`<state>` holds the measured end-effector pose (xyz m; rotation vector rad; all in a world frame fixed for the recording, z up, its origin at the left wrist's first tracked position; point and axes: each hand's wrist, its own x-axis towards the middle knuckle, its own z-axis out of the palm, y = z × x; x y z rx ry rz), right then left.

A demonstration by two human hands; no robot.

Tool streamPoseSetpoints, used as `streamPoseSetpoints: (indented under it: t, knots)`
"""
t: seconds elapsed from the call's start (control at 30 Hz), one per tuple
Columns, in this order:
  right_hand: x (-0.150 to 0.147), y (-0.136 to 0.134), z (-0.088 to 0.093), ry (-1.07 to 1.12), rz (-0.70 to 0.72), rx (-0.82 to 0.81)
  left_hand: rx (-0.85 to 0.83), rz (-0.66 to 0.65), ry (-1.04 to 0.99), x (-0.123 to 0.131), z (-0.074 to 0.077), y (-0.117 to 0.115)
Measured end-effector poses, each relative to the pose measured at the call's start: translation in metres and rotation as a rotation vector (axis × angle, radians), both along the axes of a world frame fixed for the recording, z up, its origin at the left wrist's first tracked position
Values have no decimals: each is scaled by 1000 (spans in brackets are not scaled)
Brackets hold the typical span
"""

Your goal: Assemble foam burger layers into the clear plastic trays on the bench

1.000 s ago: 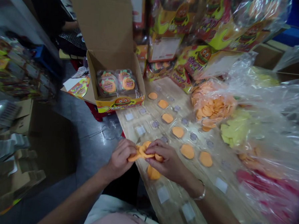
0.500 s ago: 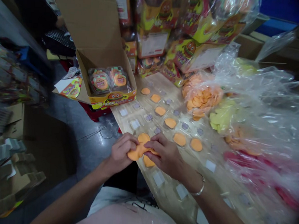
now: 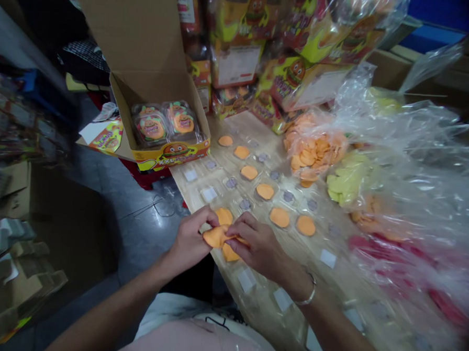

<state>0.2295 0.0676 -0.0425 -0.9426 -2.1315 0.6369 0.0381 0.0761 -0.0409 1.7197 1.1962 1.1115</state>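
A thin, soft orange piece (image 3: 214, 238) is stretched between my two hands above the table's near-left edge. My left hand (image 3: 192, 235) pinches its left end between thumb and fingers. My right hand (image 3: 256, 245) is closed on its right end, where the piece looks bunched or overlapped with another. Just beyond lies an orange disc (image 3: 223, 215), and another orange disc (image 3: 230, 253) shows below the held piece. Farther right, more orange discs, such as this disc (image 3: 279, 217), rest in clear plastic trays (image 3: 265, 199) laid in rows.
An open carton (image 3: 172, 156) with packed burger-print packs (image 3: 150, 128) stands at the table's far left. Printed boxes (image 3: 238, 65) are stacked behind. Clear bags of orange pieces (image 3: 312, 148), yellow pieces (image 3: 346, 179) and pink pieces (image 3: 383, 256) cover the right side. Stacked cards (image 3: 11, 232) lie lower left.
My left fingers have opened out somewhat around the orange piece and its shape has shifted between my hands. The whole view has moved slightly; the trays and carton look unchanged.
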Motion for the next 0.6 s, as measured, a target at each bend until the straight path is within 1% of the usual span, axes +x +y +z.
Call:
streamPoseSetpoints:
  t: [0.1,0.2,0.27,0.33,0.43,0.5,0.6]
  knots:
    - [0,-1,-2,59,-3,4,-271,20,-230,4,-5,3]
    - [0,0,-4,112,-14,-23,-459,-22,-383,7,-8,5]
    - [-1,0,-6,84,-1,-33,-501,-27,-440,9,-9,4]
    - [-1,-1,-7,24,14,-12,-472,-10,-481,10,-9,3]
    - [-2,-4,-9,-17,-26,104,-437,44,-535,16,-10,1]
    - [-2,-6,-8,-11,-78,209,-507,82,-619,20,-10,0]
    - [-3,-9,-7,11,-125,295,-692,114,-727,26,-8,-1]
